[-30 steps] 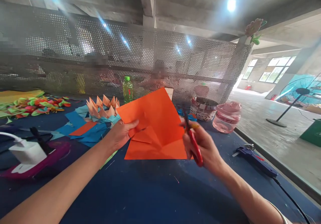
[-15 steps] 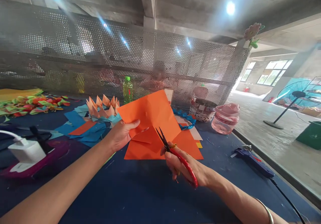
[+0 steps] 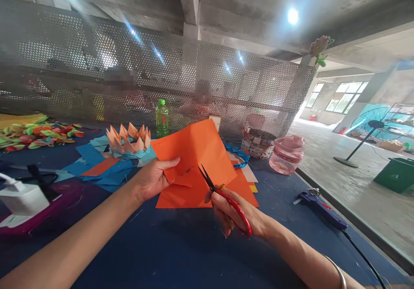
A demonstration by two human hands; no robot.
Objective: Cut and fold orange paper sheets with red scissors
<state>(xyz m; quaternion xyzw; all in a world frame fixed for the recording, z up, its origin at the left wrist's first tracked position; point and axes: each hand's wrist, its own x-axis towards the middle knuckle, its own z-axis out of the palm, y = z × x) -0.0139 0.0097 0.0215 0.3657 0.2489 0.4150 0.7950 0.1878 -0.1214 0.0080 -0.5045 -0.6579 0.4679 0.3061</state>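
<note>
My left hand (image 3: 155,177) grips the left edge of an orange paper sheet (image 3: 202,146), thumb on its face, holding it tilted up above the table. My right hand (image 3: 233,209) is closed round red-handled scissors (image 3: 239,211). Their dark blades (image 3: 206,177) point up and left, slightly parted, in front of the raised sheet; whether they touch the paper I cannot tell. Beneath lies more orange paper (image 3: 181,200) flat on the dark blue table (image 3: 168,250).
Left of the sheet stand a folded peach paper ring (image 3: 127,140) and blue paper pieces (image 3: 93,155). Behind are a green-capped bottle (image 3: 162,118) and perforated screen (image 3: 155,73). To the right are a patterned basket (image 3: 258,144), pink jug (image 3: 287,155) and blue glue gun (image 3: 323,209).
The camera view has shifted slightly, so the surroundings sit a little further left. My hands, the orange sheet and the scissors keep nearly the same pose.
</note>
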